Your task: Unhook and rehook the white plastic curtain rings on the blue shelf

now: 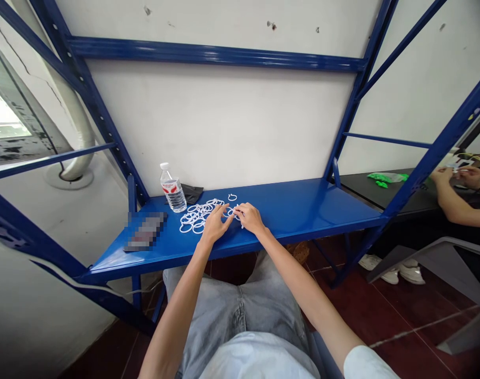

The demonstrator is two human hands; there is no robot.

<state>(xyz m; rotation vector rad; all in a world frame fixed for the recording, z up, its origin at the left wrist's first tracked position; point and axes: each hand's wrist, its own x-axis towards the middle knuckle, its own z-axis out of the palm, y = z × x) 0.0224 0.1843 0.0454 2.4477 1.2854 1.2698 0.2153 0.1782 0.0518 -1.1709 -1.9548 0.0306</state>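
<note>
White plastic rings (187, 227) lie in a loose pile on the blue shelf. They look like curtain rings, some with a small nub. Beside the pile's right edge is my left hand (215, 225), its thumb and fingers apart; whether a fingertip touches a ring I cannot tell. My right hand (249, 217) is closed in a pinch on a white ring, which its fingers partly hide. One single ring (232, 197) lies apart, just behind my hands.
A water bottle (172, 188) stands left of the pile, before a black pouch (192, 193). A blurred dark flat object (146, 231) lies at the left. Blue frame posts (421, 179) flank the shelf. At the right, another person's hands (445, 176) work near green pieces (386, 178).
</note>
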